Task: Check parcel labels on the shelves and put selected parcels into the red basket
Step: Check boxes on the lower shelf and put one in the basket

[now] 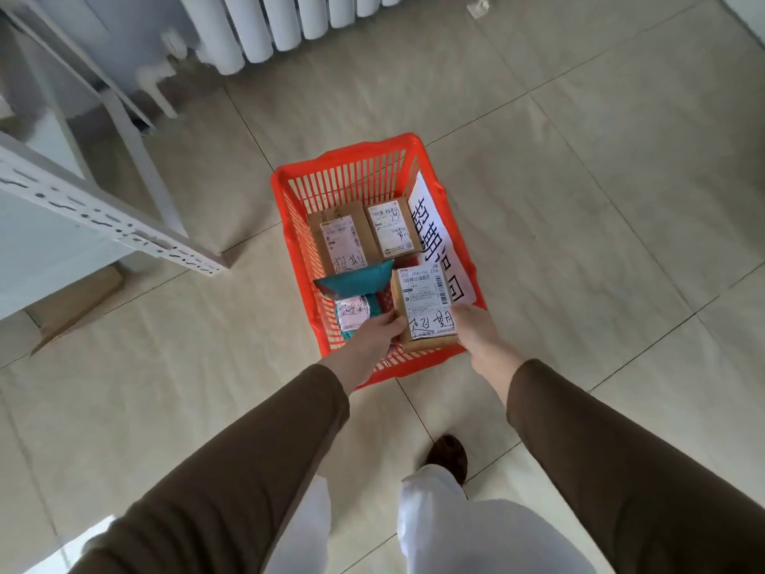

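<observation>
Head view, going L to R. Far left of the left hand: a white shelf unit [103, 217], w/ a flat cardboard piece [74, 304] on the floor at its foot. No parcels show on the visible part of the shelf, so can't tell how many are left to check.

Left hand [368, 345] is curled, fingers pinching the near-left edge of a brown parcel [426, 308]. Just left of and beyond that hand, inside the red basket [289, 225], lies a teal mailer bag [356, 281] w/ a marked label. Further ahead of both hands, two more brown boxes [339, 238] [391, 229] lie flat, labels up, handwritten marks on them.

Right hand [476, 337] is closed on the parcel's right side, thumb on the label. So both hands grip it, label up, held over the near end of the basket, not yet let go. Beyond the right hand a white paper sign [439, 238] leans on the basket's right wall.

Progress, my read: 3 parcels already in, a 4th about to drop; more may remain.

Around: radiator [281, 22] far ahead, paper scrap [478, 8] on tile, person's shoe [449, 455] nearer than the hands. Nothing blocks the drop, though the teal bag crowds the near-left spot.
</observation>
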### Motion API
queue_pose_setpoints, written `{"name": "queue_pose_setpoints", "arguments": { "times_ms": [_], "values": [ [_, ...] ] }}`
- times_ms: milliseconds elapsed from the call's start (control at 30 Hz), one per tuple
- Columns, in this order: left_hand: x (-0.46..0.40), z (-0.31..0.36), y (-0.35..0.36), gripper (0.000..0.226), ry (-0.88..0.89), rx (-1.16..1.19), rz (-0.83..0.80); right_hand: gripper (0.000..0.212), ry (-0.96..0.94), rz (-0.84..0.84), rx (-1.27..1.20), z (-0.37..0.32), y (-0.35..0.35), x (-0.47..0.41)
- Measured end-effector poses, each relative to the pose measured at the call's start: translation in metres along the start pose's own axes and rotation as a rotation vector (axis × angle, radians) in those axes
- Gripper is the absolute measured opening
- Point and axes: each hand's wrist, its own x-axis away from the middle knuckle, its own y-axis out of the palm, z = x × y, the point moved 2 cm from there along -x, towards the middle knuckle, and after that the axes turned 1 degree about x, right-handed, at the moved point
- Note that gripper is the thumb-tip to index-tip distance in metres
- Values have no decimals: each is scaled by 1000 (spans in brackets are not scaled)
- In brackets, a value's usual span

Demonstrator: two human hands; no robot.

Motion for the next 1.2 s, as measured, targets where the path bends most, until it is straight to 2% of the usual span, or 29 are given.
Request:
{"name": "queue_pose_setpoints", "arguments": {
  "times_ms": [200,367,667,833,1033,1133,1200],
  "values": [
    [-79,-17,-7,33,-29,29,13,36,66,21,66,18,25,-80],
    [-127,-31,-12,32,-66,61,41,44,99,-48,183,25,39,-121],
    [-177,-27,-18,13,-3,-467,216,41,127,-91,120,30,67,-178],
    [-186,-35,-15,13,69,-505,286,38,184,-70,-71,39,77,-195],
    [-185,-38,-13,5,95,-568,335,41,172,-60,83,30,72,-182],
    [-158,-31,-15,11,87,-556,342,43,86,-101,198,20,59,-156],
    [-125,-20,-16,37,66,-518,357,43,27,-121,280,8,50,-131]
  ]
}}
